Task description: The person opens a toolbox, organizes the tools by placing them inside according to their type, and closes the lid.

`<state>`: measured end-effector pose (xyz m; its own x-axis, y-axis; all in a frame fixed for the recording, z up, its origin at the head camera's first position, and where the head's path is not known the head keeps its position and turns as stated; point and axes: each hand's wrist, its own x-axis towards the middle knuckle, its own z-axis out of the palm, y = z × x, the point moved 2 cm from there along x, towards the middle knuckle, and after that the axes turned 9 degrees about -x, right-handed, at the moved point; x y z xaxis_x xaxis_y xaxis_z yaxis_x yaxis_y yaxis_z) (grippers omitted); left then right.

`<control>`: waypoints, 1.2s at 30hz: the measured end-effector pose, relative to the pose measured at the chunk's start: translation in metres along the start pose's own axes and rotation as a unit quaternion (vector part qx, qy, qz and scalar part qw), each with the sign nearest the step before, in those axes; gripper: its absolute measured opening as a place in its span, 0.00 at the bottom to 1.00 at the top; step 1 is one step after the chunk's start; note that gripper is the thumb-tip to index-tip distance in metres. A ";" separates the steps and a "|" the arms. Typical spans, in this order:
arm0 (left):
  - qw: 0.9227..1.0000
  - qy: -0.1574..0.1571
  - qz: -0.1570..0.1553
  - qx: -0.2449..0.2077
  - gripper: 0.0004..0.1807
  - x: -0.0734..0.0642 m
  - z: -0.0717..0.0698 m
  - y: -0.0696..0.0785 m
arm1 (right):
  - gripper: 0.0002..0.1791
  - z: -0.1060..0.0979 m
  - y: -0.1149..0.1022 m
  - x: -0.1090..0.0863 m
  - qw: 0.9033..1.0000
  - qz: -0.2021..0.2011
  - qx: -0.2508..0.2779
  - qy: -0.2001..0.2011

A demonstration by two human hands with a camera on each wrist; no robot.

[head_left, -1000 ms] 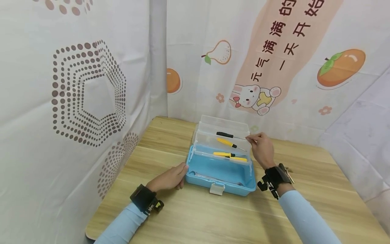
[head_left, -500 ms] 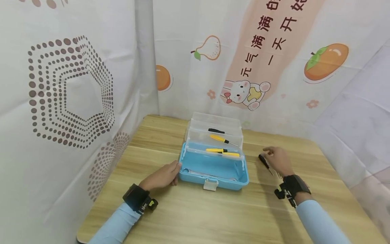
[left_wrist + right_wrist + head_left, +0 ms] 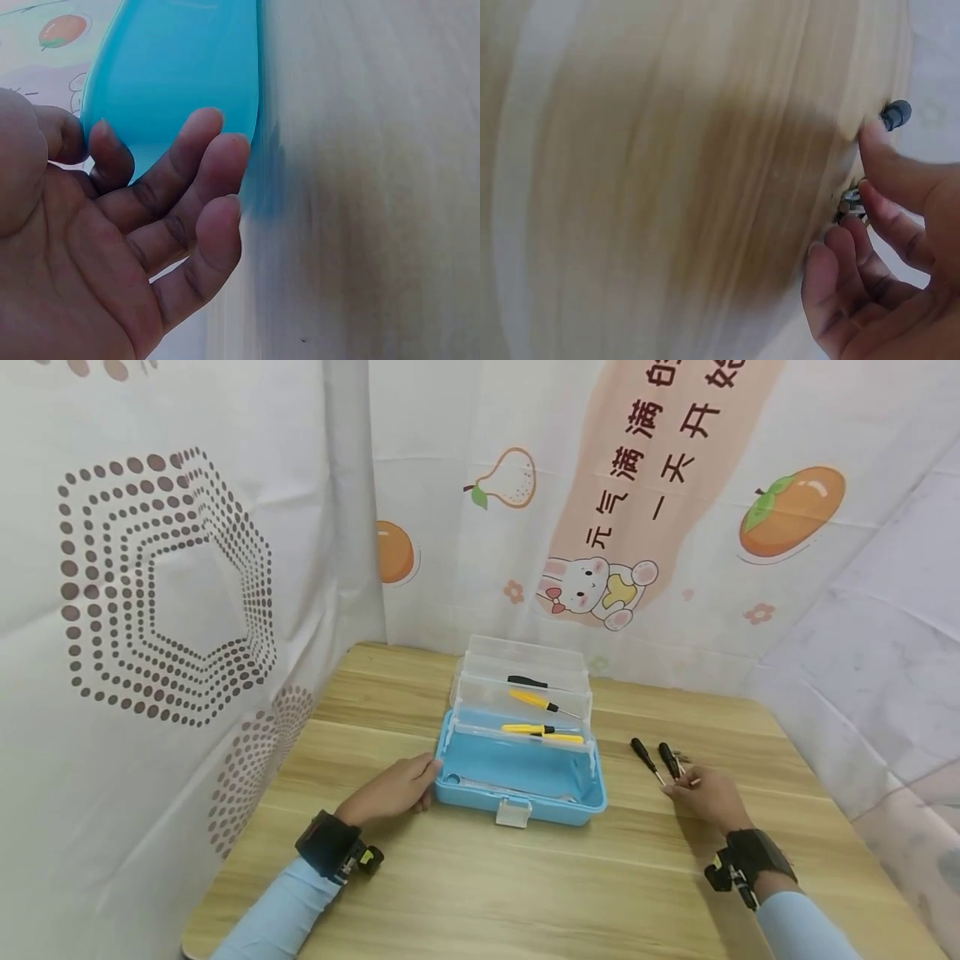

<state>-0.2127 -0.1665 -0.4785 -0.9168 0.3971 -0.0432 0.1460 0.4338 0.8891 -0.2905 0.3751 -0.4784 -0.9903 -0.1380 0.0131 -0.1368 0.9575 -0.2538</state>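
Blue box (image 3: 517,766) toward the tabletop's (image 3: 585,885) far edge, left hand (image 3: 393,787) resting loose-fingered against it, and right hand (image 3: 708,795), thumb and fingertips parted, sits low by the black screwdrivers (image 3: 642,752) toward the right edge, where a gentle touch should stop them rolling.

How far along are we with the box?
Done, it seems: four screwdrivers lie in the tray and a wrench in the box. In hand: the left grip holds the box; the right grip is at two black screwdrivers on the table, hold unclear. Remaining: probably putting those two away, then closing the box, which stands open.
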 end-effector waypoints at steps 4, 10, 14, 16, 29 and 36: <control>1.000 0.010 -0.004 -0.013 0.23 0.001 0.000 -0.002 | 0.18 0.000 -0.001 0.002 1.000 0.011 -0.008 0.003; 1.000 0.013 -0.005 -0.022 0.22 0.001 0.001 -0.004 | 0.18 0.002 -0.005 0.003 1.000 0.015 -0.010 0.017; 1.000 0.008 -0.004 -0.015 0.21 -0.001 0.001 -0.001 | 0.20 0.007 -0.012 0.006 0.999 -0.013 -0.006 0.028; 1.000 0.006 -0.004 -0.010 0.20 -0.001 0.001 0.000 | 0.19 0.009 -0.016 0.008 0.999 -0.032 -0.006 0.033; 1.000 -0.006 0.009 -0.010 0.21 0.000 0.004 -0.004 | 0.13 0.004 -0.021 0.015 0.998 -0.046 -0.028 -0.035; 1.000 -0.002 0.013 -0.008 0.21 0.000 0.004 -0.003 | 0.07 -0.001 -0.018 0.011 0.998 -0.060 -0.029 0.002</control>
<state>-0.2113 -0.1649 -0.4830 -0.9117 0.4102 -0.0223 0.1625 0.4099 0.8975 -0.2993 0.3566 -0.4730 -0.9667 -0.2520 0.0445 -0.2558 0.9473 -0.1929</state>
